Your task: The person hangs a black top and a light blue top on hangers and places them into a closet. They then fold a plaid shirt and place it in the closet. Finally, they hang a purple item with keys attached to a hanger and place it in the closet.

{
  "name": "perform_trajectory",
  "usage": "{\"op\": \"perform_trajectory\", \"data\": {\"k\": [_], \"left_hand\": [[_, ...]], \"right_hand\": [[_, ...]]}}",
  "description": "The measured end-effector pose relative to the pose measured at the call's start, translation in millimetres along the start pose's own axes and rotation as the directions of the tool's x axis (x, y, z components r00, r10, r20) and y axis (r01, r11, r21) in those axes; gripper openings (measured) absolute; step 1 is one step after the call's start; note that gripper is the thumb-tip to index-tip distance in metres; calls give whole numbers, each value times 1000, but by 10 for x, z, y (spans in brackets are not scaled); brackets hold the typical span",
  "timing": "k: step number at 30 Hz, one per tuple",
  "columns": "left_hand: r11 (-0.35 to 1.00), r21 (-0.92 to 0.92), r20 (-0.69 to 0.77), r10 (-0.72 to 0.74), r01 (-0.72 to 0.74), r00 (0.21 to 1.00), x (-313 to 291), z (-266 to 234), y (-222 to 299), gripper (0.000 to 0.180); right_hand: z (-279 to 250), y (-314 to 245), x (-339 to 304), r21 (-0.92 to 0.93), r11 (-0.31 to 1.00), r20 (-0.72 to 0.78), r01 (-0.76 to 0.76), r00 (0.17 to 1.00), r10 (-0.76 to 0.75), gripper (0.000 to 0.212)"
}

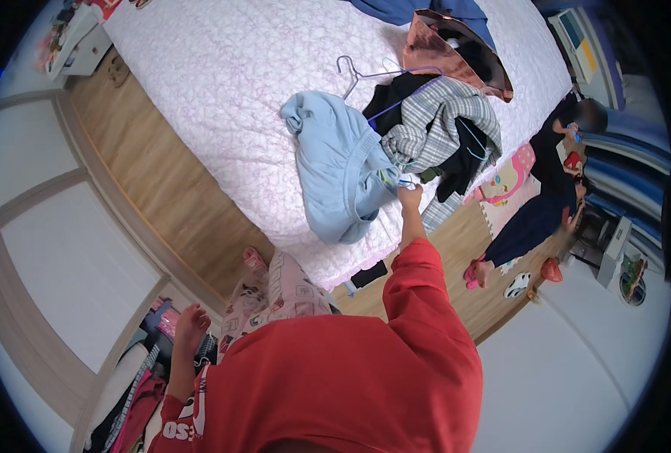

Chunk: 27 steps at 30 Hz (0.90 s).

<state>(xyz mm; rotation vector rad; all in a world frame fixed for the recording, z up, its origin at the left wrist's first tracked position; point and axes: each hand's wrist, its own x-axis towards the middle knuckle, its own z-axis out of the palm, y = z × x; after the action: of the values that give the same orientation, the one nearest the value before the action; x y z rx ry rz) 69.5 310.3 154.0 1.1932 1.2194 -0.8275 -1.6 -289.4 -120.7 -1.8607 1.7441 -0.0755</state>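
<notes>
My right hand (pixel 409 195) reaches over the bed's near edge, its fingers closed on a small white-and-blue thing (pixel 408 181) too small to name. Just left of it lie light blue sweatpants (pixel 335 162) with a gathered waist, crumpled. Beyond the hand, a grey checked garment (pixel 445 124) is heaped over black clothing (pixel 396 97). A purple hanger (pixel 354 73) lies on the pile, and a pale blue hanger (pixel 471 136) shows at its right. Low at the left, my left hand (pixel 192 323) hangs empty, fingers loosely bent and apart, by the open closet.
Behind the pile, a shiny copper-coloured bag (pixel 437 53) lies on the bed (pixel 200 90) with dark contents. Folded clothes (pixel 147 392) fill the closet at lower left, beside its sliding doors (pixel 79 272). Another person (pixel 532 219) is down on the floor at right, by a play mat (pixel 513 181).
</notes>
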Motion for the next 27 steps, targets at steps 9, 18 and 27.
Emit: {"op": "perform_trajectory", "data": {"k": [9, 18, 27], "left_hand": [[1000, 25, 16, 0, 0, 1000, 74, -181, -218, 19], [971, 65, 293, 202, -230, 934, 174, -469, -360, 20], [663, 88, 476, 628, -744, 616, -818, -498, 211, 16]], "right_hand": [[-489, -738, -464, 518, 851, 488, -84, 847, -214, 23], [-1771, -2414, -2312, 711, 660, 401, 241, 632, -663, 23], [-3588, -3752, -4303, 783, 395, 292, 480, 278, -915, 21]]}}
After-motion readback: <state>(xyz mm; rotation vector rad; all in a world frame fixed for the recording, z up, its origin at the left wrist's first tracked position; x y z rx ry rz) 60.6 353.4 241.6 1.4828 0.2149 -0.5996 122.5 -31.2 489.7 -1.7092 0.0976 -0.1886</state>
